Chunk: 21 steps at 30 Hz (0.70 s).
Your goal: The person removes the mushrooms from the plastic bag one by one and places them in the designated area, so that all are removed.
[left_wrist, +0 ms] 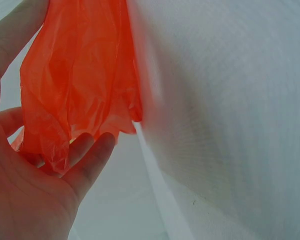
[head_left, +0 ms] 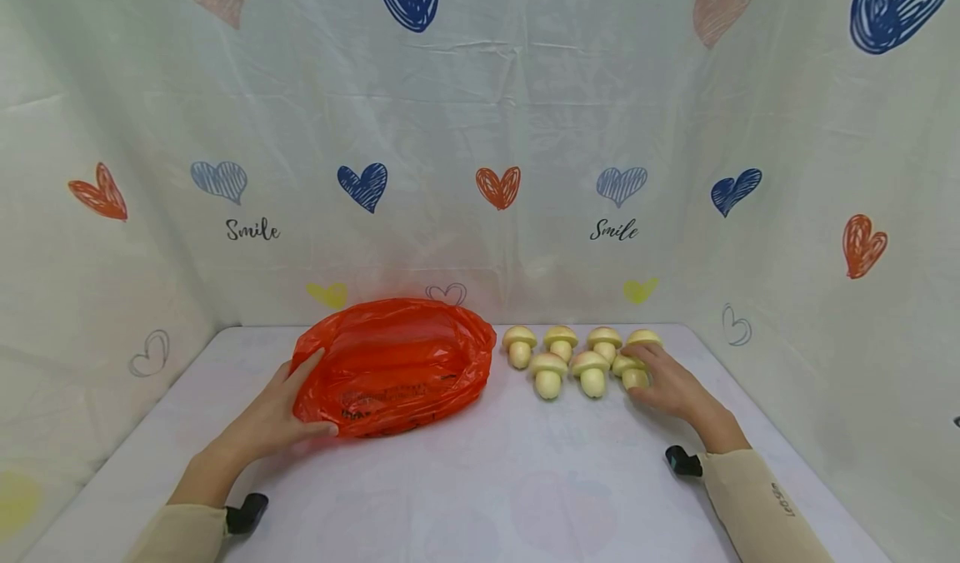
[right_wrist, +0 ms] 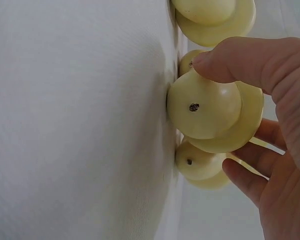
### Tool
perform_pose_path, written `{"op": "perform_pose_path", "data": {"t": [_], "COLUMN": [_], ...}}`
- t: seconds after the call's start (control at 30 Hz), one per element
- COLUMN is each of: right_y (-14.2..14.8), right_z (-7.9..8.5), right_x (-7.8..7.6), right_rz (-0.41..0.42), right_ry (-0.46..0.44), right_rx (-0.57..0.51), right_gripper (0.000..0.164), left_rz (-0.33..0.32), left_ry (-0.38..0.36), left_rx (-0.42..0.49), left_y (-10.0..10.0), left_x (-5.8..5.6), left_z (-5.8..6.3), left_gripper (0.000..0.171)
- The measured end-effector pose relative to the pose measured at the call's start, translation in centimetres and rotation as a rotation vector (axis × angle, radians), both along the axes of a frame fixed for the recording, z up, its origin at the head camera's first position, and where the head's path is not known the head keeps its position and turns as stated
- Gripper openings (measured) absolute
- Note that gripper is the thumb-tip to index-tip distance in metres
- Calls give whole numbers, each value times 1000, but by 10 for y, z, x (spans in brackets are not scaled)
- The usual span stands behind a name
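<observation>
A red plastic bag [head_left: 397,363] lies on the table with its wide mouth facing me. My left hand [head_left: 281,417] spreads thumb and fingers along the bag's left edge; in the left wrist view the fingers are fairly straight beside the red film [left_wrist: 80,75]. Several pale yellow toy mushrooms stand in two rows right of the bag. At the right end of the front row, my right hand [head_left: 671,384] holds a toy mushroom [head_left: 632,370]. In the right wrist view, the thumb lies against this mushroom's stem [right_wrist: 205,107] and the fingers reach behind its cap.
Nearby stand other mushrooms, among them a front-row one [head_left: 591,373] and a back-row one [head_left: 519,346]. A white table [head_left: 465,496] carries everything. White curtain [head_left: 450,113] printed with hearts hangs behind and along both sides.
</observation>
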State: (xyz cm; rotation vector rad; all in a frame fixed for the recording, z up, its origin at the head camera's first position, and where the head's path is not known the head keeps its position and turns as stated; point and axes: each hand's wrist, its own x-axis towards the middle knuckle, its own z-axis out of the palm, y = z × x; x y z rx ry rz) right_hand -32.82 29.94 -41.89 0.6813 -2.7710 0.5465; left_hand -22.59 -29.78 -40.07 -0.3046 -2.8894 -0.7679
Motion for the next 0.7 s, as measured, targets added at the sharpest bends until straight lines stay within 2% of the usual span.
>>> {"op": "perform_pose_path", "data": {"t": [0.53, 0.7], "right_y": [0, -2], "right_z": [2, 5], "right_x": [-1, 0], "right_rz": [25, 20], "right_ry": [67, 85], "right_rx": [1, 9], "right_gripper": [61, 63], "left_rz": [-2, -30], "left_ry": [10, 60], "left_rx": [-3, 5], "left_y": [-1, -5], "left_x": [-1, -1], "left_z": [-2, 3], "left_gripper": [114, 108]}}
